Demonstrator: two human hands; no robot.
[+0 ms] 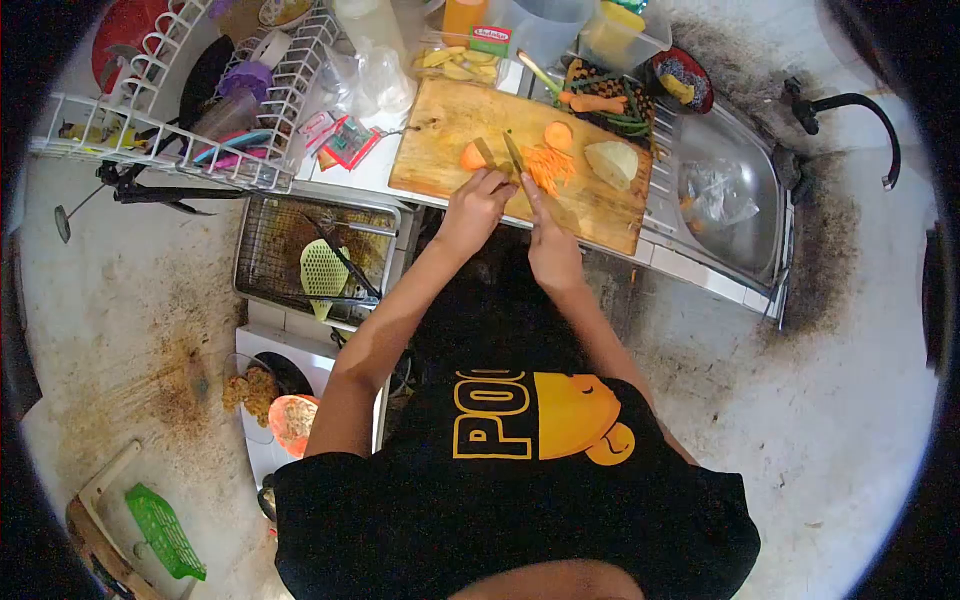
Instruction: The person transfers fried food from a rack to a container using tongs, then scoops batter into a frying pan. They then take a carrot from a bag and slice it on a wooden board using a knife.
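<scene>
1. Carrot piece (pixel 472 157) lies on the cutting board (pixel 440 135), pinned under the left hand (pixel 474 205), fingers pressed onto it.
2. Right hand (pixel 551 250) is closed around a knife (pixel 515 155), blade beside the carrot.
3. Carrot strips (pixel 546 166) and a potato (pixel 611 161) lie further right.

- My right hand (pixel 553 250) covers the knife (pixel 517 158) handle; I see only the blade.
- Left hand (pixel 474 208) fingertips hide part of the carrot piece (pixel 471 157).
- Dish rack (pixel 190 95) contents too small to tell.
</scene>
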